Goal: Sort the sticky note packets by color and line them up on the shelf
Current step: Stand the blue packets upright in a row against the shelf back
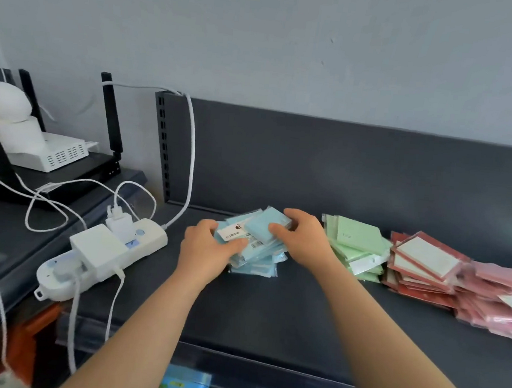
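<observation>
Blue packets (252,249), flat squares in glossy plastic wrap, lie loosely piled at the left end of the dark matte shelf (268,314). Left hand (209,245) & right hand (303,239) curl round them, thumbs on top. Rightward: green packets (356,244), red packets (426,266), pink packets (501,298). White power strip (102,254) w/ cables sits left.

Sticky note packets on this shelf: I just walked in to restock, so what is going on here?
A person is sorting them by colour. The left hand and right hand grip the pile of pale blue plastic-wrapped packets on the dark grey shelf. To its right lie a pale green pile, a red pile and a pink pile, all untidy, not yet lined up.
</observation>
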Demonstrator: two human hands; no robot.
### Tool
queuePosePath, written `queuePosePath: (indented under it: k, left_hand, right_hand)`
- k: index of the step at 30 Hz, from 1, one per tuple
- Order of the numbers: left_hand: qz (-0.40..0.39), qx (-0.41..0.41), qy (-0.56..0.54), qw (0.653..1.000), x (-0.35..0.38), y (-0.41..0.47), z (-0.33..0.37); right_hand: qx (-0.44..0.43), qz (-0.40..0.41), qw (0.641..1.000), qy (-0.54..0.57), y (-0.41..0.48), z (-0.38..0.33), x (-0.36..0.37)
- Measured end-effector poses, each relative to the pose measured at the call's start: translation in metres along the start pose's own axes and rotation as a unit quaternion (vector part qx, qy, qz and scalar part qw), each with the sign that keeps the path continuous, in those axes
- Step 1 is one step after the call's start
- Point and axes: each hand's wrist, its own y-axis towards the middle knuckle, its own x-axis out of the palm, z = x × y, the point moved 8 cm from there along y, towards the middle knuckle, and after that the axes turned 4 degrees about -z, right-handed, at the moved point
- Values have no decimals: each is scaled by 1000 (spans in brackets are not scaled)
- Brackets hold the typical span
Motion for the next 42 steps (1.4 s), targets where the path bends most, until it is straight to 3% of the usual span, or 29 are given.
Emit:
queuePosePath:
  k: [6, 12, 17, 22, 28, 34, 37, 40, 42]
  left_hand:
    - [-8, 28, -21, 999, 0, 12, -5]
    - [27, 68, -37, 997, -8, 7, 1]
    - [55, 104, -111, 987, -15, -3, 3]
    - [62, 87, -158, 982, -22, -5, -3]
    - [37, 51, -233, 970, -24, -14, -7]
    - [-1, 61, -235, 970, -29, -25, 3]
    - [21, 59, -261, 963, -36, -25, 4]
    - [47, 112, -224, 967, -44, -31, 19]
    - [-6, 162, -197, 967, -36, -37, 37]
  right_hand:
    - [6, 82, 995, 62, -16, 6, -16]
    - [72, 50, 993, 83, -45, 34, -31]
    - [109, -21, 994, 15, -65, 59, -16]
    - [55, 34, 993, -100, -63, 53, -23]
    - [-39, 68, 997, -12, -62, 12, -20]
    - [-39, -37, 989, 138, -56, -7, 5]
    - [-34, -12, 982, 187, -57, -12, 0]
    - [-40, 41, 977, 205, -54, -16, -11]
    - [-61, 46, 978, 196, -54, -25, -13]
